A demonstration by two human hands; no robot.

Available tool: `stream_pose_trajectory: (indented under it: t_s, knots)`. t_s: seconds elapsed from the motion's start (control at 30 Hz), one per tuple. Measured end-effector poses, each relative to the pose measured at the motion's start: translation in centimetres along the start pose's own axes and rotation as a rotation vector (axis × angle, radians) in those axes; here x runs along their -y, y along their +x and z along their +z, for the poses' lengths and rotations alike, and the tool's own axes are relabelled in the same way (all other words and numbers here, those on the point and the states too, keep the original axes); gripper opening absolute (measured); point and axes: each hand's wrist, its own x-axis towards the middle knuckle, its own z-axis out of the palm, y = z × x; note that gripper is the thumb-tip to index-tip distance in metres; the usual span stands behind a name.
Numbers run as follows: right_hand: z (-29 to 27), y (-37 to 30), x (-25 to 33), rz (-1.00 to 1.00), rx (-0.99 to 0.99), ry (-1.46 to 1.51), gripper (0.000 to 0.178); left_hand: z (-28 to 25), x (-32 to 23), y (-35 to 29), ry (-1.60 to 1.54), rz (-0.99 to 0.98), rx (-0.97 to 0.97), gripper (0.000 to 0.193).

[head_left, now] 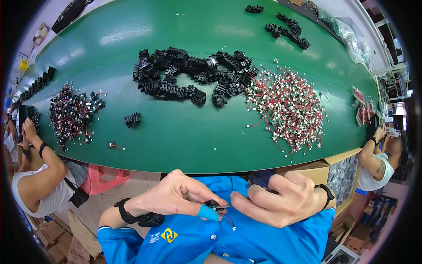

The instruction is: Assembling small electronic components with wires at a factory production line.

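Observation:
My left hand [178, 196], with blue tape round the thumb, pinches a small black plastic part [212, 204] in front of my chest. From that part hangs a thin red wire [229, 218] ending in a white plug. Close beside it is my right hand [279, 200], its fingers curled and closed. A thin metallic tip [226, 206] shows between the right fingertips and the black part. What the right hand holds is mostly hidden by its fingers.
On the green table [176, 132] lie a heap of red-wired white connectors [288, 110], rows of black plastic housings [169, 90] and a pile of wired black parts [72, 114]. One wired part [115, 145] lies near the front edge. People work at left [41, 180] and right [378, 165].

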Motion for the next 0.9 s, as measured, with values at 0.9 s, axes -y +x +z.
stream_pose_trajectory:
  t_s: [0.9]
  knots:
    - [1.7, 0.1, -2.2, 0.284, 0.123, 1.276, 0.016, -0.9, 1.1, 1.2, -0.282, 0.28, -0.266, 0.027]
